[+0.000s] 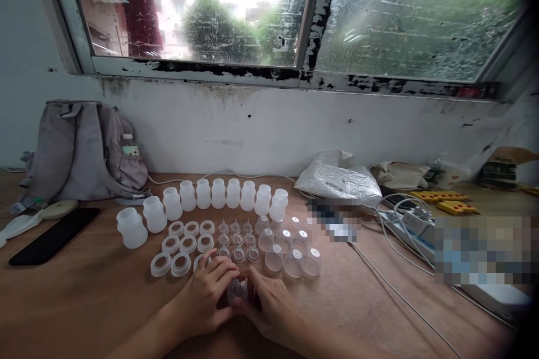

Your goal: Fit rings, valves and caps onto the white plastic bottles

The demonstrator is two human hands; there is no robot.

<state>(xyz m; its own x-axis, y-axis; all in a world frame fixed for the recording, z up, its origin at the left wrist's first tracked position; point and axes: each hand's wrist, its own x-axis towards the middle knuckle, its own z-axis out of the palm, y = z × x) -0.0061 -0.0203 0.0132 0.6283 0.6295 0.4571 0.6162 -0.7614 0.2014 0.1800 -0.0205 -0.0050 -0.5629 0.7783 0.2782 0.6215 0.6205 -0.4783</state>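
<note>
My left hand point(210, 289) and my right hand point(267, 297) meet near the table's front, fingers curled round a small clear plastic part point(238, 290). Fingers of both hands cover its upper edge. Just beyond my left fingertips lie white rings point(188, 244) in rows, one partly hidden by that hand. Clear nipple-shaped pieces point(237, 240) stand in rows in the middle. To their right are clear domed caps point(293, 263). Frosted bottles point(218, 193) form an arc behind them all.
A grey backpack point(80, 151) and a black phone-like slab point(54, 235) are at the left. A silvery bag point(341, 178), cables, a white power strip point(492, 297) and yellow pieces point(457, 207) lie on the right. Behind the table point(84, 303) rises a wall with windows.
</note>
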